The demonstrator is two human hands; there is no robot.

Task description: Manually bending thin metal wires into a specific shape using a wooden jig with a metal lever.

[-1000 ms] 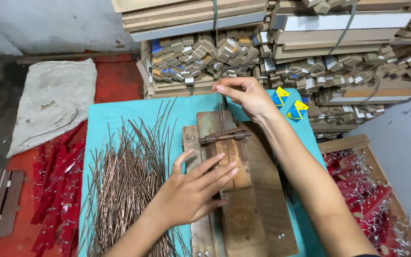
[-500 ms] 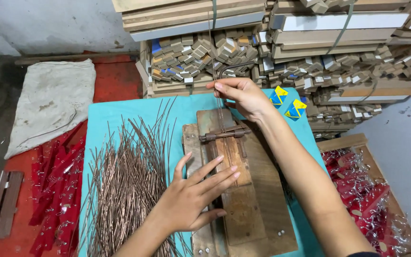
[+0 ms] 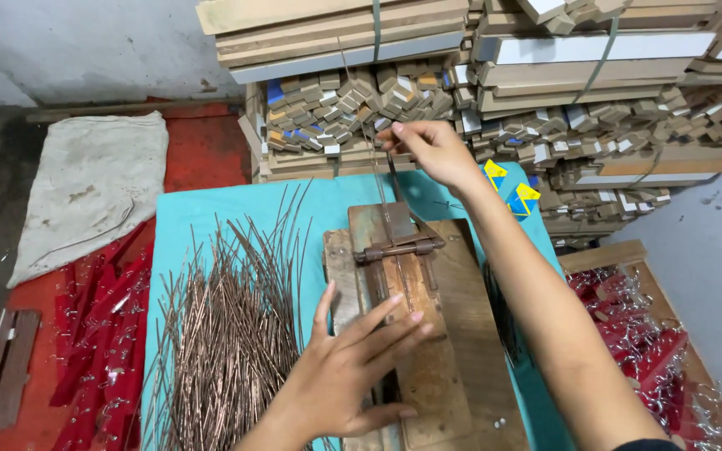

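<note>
Grey sackcloth [image 3: 94, 192] lies crumpled at the far left on the red floor [image 3: 202, 154], and below it a heap of red plastic packets [image 3: 98, 351] runs down beside the edge of the turquoise table [image 3: 211, 213]. On that table, left of my hands, a thick pile of thin copper-coloured rods [image 3: 227, 342] fans out, the tips pointing up and away from me.

My left hand [image 3: 353, 367] comes next. It lies flat with the fingers spread wide, palm down, pressing on the wooden jig [image 3: 444, 334] that stands in the middle of the table; it grips nothing. Across the upper part of the jig sits a rusty metal hinge bar [image 3: 399, 249], with a rusty plate just above it. A few rods run lengthwise under that bar and out past the top of the jig.

My right hand [image 3: 432, 150] reaches beyond the far end of the jig, fingers pinched narrow on the upper ends of those rods [image 3: 390, 179], lifting them at a tilt. Behind it stand stacks of short wooden pieces [image 3: 353, 100] and bundled boards [image 3: 595, 50]. Just right of my forearm lies something blue and yellow [image 3: 511, 196]; I cannot tell what it is. At the far right a wooden crate [image 3: 620, 255] holds more red packets.
</note>
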